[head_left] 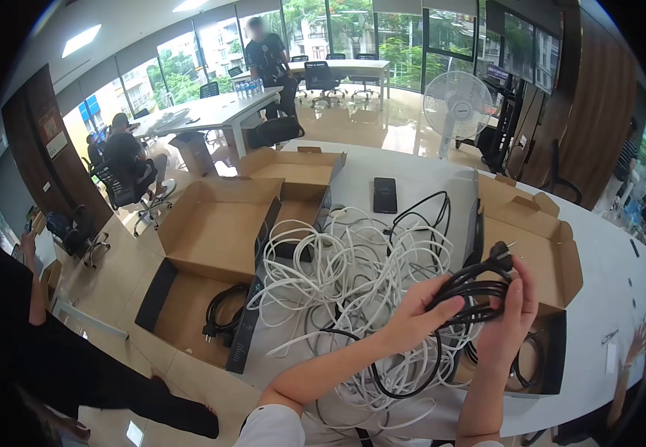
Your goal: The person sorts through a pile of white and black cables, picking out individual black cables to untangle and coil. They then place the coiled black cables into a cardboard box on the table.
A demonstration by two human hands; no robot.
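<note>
A coiled black power cable is held between my two hands, with its plug sticking up at the top. My left hand grips the coil from the left, thumb across the loops. Around its right side close the fingers of my right hand. A loose length of the cable hangs down in a loop over a tangled heap of white cables on the table. Below my right hand, an open cardboard box contains another black cable, partly hidden by my forearm.
To the left, an open box holds a coiled black cable. Another open box stands behind it. A black phone-like device lies on the white table. Beyond are a fan and several people; one person's dark-clothed leg extends at left.
</note>
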